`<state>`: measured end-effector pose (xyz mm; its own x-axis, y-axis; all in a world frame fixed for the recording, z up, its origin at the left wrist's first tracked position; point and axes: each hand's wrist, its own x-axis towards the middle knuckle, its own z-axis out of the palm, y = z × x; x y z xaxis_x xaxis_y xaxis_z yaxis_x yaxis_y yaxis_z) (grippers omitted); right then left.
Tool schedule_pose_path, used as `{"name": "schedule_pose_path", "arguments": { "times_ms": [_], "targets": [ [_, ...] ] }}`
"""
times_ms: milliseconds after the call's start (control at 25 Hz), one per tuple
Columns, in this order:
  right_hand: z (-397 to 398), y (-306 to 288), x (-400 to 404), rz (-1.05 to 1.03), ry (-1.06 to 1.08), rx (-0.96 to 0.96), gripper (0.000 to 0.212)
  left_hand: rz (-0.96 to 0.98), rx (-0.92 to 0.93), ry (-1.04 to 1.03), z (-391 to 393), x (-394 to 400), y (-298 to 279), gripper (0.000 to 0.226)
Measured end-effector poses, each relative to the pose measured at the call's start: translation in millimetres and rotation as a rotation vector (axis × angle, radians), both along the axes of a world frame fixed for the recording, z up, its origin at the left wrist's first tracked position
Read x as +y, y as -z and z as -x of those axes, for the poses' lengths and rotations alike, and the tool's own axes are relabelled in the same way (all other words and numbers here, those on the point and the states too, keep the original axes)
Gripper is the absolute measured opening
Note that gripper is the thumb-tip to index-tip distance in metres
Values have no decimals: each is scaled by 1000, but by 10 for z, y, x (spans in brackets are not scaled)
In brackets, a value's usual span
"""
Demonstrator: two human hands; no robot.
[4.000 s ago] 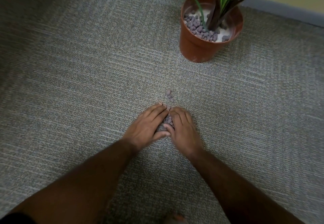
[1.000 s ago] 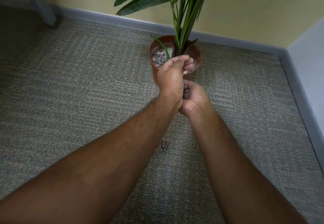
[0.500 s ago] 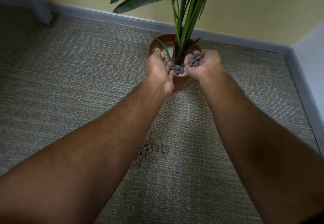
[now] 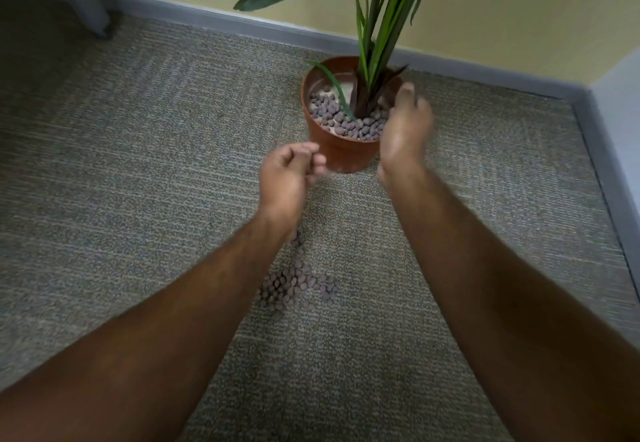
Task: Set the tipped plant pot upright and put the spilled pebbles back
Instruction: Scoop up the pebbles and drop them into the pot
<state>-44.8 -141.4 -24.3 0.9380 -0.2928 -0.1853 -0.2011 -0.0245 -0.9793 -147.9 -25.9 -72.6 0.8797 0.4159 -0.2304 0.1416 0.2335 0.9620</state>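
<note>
The terracotta plant pot (image 4: 341, 154) stands upright on the carpet near the wall, with green leaves rising from it. Grey-purple pebbles (image 4: 349, 125) cover much of its white filling. A patch of spilled pebbles (image 4: 291, 286) lies on the carpet in front of the pot, partly hidden by my left forearm. My left hand (image 4: 289, 173) hovers just left of the pot's base, fingers loosely curled, and no pebbles show in it. My right hand (image 4: 405, 126) is blurred at the pot's right rim, fingers stretched out, palm turned toward the pot and nothing in it.
Grey baseboard (image 4: 214, 21) runs along the yellow wall behind the pot and turns at the right corner (image 4: 585, 102). A grey furniture leg (image 4: 83, 2) stands at the far left. Carpet (image 4: 138, 164) stretches out to the left of the pot.
Half a second ago both hands held pebbles cupped over the pot. Those pebbles now lie in the pot, the left hand has dropped back toward me, and the right hand has tipped at the rim.
</note>
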Motion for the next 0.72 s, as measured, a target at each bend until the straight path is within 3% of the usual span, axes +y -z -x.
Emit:
{"name": "schedule_pose_path", "arguments": {
  "times_ms": [80,160,280,360,560,720],
  "targets": [
    [333,207,-15,277,12,-258,28,-254,22,119,280,40,244,16],
    [736,517,-72,476,-140,-398,29,-502,70,371,545,110,515,25],
    [1423,1136,-299,754,-609,-337,50,-993,70,812,872,299,869,75],
    [1766,1468,-521,932,-885,-290,72,-1192,52,978,1020,396,991,93],
    [2049,1657,-685,1151,-1138,-242,114,-1374,4,1111,1344,532,1065,102],
    [2034,1671,-541,1173,-1241,-292,116,-1459,-118,998,1560,596,1181,85]
  ]
}}
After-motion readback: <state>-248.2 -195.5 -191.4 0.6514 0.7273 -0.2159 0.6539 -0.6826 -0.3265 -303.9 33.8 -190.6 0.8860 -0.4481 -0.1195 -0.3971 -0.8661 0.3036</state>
